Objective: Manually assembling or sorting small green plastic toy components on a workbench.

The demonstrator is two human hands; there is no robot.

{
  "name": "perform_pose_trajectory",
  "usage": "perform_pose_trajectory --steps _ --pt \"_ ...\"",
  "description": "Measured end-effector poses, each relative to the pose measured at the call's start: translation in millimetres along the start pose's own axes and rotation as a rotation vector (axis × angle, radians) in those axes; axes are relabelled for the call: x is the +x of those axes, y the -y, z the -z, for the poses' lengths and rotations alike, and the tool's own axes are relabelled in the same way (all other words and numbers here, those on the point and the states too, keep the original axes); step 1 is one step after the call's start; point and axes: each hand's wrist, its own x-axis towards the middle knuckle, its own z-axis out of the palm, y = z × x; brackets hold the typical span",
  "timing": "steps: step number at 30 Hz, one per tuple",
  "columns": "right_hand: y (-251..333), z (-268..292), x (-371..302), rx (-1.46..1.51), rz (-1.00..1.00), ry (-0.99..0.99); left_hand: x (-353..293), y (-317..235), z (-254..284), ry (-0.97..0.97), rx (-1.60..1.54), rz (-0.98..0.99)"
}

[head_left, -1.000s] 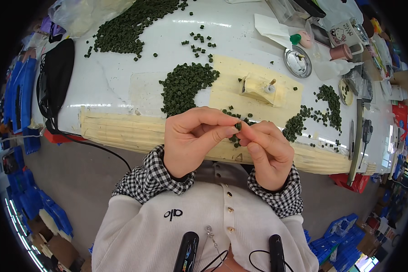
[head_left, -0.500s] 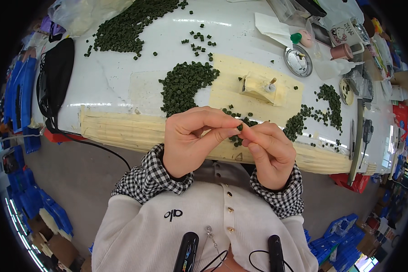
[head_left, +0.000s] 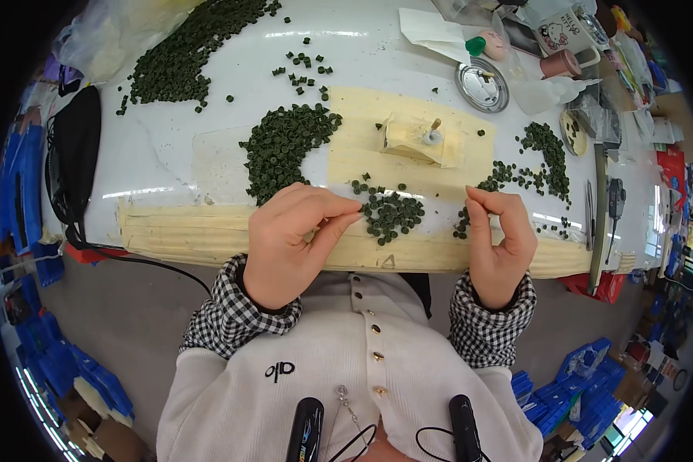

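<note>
1. Green pieces (head_left: 393,214), small and spool-like, lie in a loose heap at the centre of the frame, between both hands; I judge the spot handy, since either hand can reach it with little travel.
2. The left hand (head_left: 289,239) sits just left of that heap, thumb and index finger drawn into a pinch at its edge, which seems the natural grip for such tiny parts.
3. The right hand (head_left: 503,242), right of centre, has its thumb and index tips close together and the other fingers curled, perhaps to stay out of the way. From my remote seat the fingertips are too small to tell whether either pinch holds a piece.
4. Above centre, a yellow block (head_left: 404,142) with an upright peg (head_left: 436,125) rests on a yellow sheet (head_left: 354,146), which probably shields the white table (head_left: 393,54).
5. I see more pieces in a middle heap (head_left: 281,146), an upper-left heap (head_left: 177,65) and a right-hand heap (head_left: 547,158); the gaps likely help stop them mixing.
6. A round metal dish (head_left: 481,85), upper right, lies well apart from both hands, presumably leaving elbow room.
</note>
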Motion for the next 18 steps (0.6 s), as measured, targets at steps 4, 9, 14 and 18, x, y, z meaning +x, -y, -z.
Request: perform_pose_trajectory --steps 4,9,14,18 --pt "-11.4 13.5 2.0 -0.259 0.151 0.088 -4.5 3.3 -0.3 0.015 0.273 -0.121" --pt "-10.4 11.6 0.1 -0.348 0.138 0.149 -4.2 5.9 -5.9 -0.005 0.44 -0.237" --pt "-12.8 3.4 1.2 -0.451 0.201 0.083 -1.5 5.7 -16.3 -0.01 0.443 -0.262" --pt "-12.2 1.2 -0.4 -0.506 0.281 0.055 -1.1 5.6 -6.9 -0.124 0.476 -0.228"
